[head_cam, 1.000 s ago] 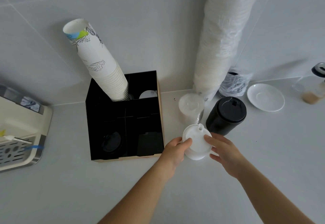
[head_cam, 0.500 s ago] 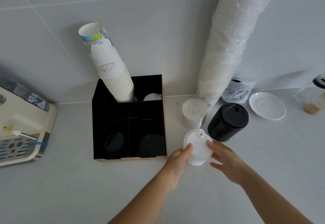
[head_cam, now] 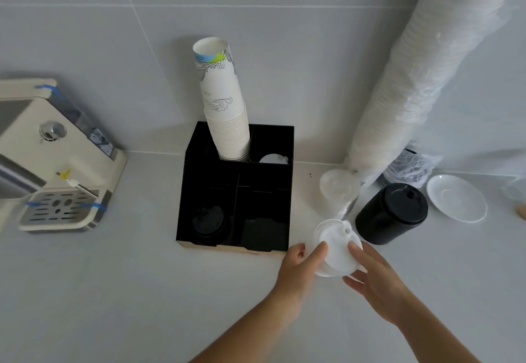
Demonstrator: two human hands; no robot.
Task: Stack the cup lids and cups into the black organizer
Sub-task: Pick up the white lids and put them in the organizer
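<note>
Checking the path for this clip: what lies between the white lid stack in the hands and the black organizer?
Nothing: in the head view only bare countertop separates the white lid stack from the black organizer. The left hand sits just below that gap.

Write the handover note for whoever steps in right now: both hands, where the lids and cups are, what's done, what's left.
Left hand and right hand: both grip the sides of the white lid stack, which is on or just above the counter, right of the black organizer.
Done: paper cup stack stands in the back left slot; a white lid lies in the back right slot; black lids sit front left. The front right slot looks empty.
Left: move the white lid stack into the organizer, probably back right. Then the black lid stack, the clear lids and the wrapped sleeve beside it.
</note>
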